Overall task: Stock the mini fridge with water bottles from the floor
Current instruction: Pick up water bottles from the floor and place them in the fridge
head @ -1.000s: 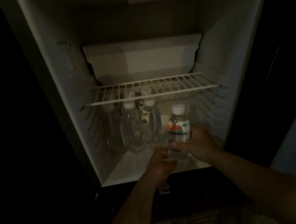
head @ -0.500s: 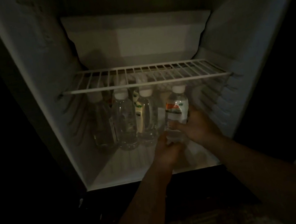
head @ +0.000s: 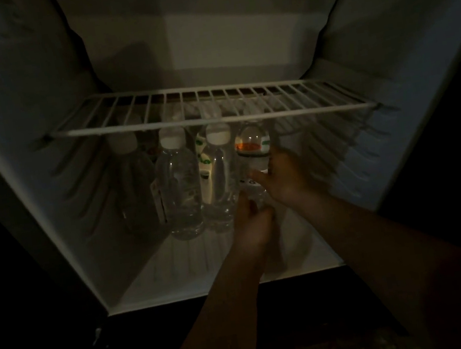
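The open mini fridge (head: 40, 162) is dim inside. Under its wire shelf (head: 214, 116), several clear water bottles with white caps (head: 180, 188) stand in a row on the fridge floor. To their right is a water bottle with an orange and green label (head: 252, 148), its cap hidden behind the shelf. My right hand (head: 284, 178) grips this bottle around its middle from the right. My left hand (head: 255, 221) holds its lower part from the front. The bottle's base is hidden by my hands.
The upper compartment above the wire shelf holds nothing visible. The ribbed right wall (head: 355, 148) lies close to my right hand. The white fridge floor (head: 177, 267) shows bare in front of the bottles. Dark surroundings hide everything outside the fridge.
Both hands have carried the labelled bottle deeper into the fridge, under the wire shelf and next to the row. The camera has moved closer.
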